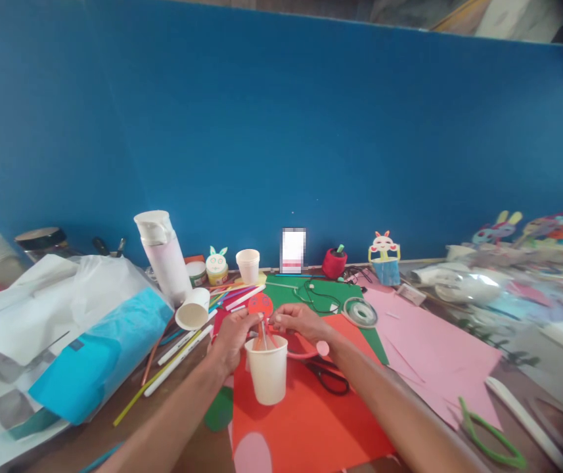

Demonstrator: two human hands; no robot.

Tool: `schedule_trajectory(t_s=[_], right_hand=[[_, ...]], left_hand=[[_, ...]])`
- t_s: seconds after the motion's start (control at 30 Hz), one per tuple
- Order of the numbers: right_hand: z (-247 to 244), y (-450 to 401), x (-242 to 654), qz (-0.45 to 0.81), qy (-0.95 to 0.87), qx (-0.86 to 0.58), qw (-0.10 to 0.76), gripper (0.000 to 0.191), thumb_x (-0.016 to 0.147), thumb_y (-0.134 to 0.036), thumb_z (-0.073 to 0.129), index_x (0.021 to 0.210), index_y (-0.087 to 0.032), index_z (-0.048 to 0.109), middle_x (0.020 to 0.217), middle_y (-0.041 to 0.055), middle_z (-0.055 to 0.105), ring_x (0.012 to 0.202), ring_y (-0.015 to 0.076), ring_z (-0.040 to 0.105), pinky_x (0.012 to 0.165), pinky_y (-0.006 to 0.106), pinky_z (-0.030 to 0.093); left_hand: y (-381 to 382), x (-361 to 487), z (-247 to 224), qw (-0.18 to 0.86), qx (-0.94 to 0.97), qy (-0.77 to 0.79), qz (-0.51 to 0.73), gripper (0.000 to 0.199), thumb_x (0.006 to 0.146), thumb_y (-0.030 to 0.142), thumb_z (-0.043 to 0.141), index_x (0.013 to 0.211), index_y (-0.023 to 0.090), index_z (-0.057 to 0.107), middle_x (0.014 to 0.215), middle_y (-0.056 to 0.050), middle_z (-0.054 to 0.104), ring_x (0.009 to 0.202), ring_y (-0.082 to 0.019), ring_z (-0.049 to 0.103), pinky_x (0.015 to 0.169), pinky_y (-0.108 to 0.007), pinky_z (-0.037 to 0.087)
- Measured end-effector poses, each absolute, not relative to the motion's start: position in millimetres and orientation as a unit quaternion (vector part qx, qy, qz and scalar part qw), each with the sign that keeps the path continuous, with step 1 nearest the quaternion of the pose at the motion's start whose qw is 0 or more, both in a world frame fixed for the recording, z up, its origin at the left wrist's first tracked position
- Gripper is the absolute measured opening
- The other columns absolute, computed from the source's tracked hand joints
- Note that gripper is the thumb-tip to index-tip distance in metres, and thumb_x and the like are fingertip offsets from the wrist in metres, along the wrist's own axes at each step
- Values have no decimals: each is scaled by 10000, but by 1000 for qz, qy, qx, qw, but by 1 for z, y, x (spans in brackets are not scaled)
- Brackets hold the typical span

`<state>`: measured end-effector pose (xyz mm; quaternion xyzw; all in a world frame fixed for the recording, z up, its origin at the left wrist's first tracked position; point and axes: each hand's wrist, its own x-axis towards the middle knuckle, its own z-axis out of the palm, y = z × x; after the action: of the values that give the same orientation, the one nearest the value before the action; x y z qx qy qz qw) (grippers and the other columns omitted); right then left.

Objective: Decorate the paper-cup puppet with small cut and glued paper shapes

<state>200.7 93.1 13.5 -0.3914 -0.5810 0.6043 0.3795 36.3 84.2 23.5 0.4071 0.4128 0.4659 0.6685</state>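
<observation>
A white paper cup [267, 376] stands on a red paper sheet [305, 427]. Just above its rim is a red paper cutout [260, 303] with a round head and drawn marks on it. From the left, my left hand [232, 336] pinches the cutout below the head, close to the cup's edge. My right hand [301, 320] closes thumb and fingertips on its other side; the exact grip is small and partly hidden. Orange-red strips reach down into the cup. By my right wrist lies a pink strip ending in a pink disc [322, 348].
Black-handled scissors [331, 380] lie under my right forearm. A roll of clear tape [360, 312] rests near pink paper [439, 355]. Left are markers [177, 361], a tipped paper cup [193, 309], a tall flask [163, 259] and plastic bags [79, 282]. A lit phone [293, 249] leans on the blue wall.
</observation>
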Motion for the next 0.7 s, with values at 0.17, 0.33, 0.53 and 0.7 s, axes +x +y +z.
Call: schedule_trajectory(t_s=[0.17,0.33,0.53,0.7], right_hand=[[15,91,197,605,-563,-392,404,272,630,-388,644,670,-126,583,608,-14,559,523,62,442,504,187,311],[16,89,193,585,-573,-405,405,311,621,-431,638,583,-133,555,533,-30,531,490,64,422,503,195,314],[10,90,192,597,-554,-421,399,312,606,-420,655,645,-115,607,568,-14,555,509,70,441,521,201,336],[13,89,192,615,-545,-419,386,318,597,-414,660,653,-104,620,572,-1,567,519,79,461,530,208,351]], left_hand=[[83,39,23,669,407,418,460,143,594,234,620,674,117,609,600,-45,627,501,-122,545,515,-237,419],[85,38,18,654,425,420,463,212,579,237,635,752,114,641,663,-67,652,565,-155,582,553,-258,436],[86,38,14,659,447,395,458,249,594,232,630,819,127,643,695,-60,655,565,-147,581,539,-245,426],[83,39,18,668,443,399,445,231,578,222,648,791,134,644,634,-40,643,527,-129,568,523,-229,414]])
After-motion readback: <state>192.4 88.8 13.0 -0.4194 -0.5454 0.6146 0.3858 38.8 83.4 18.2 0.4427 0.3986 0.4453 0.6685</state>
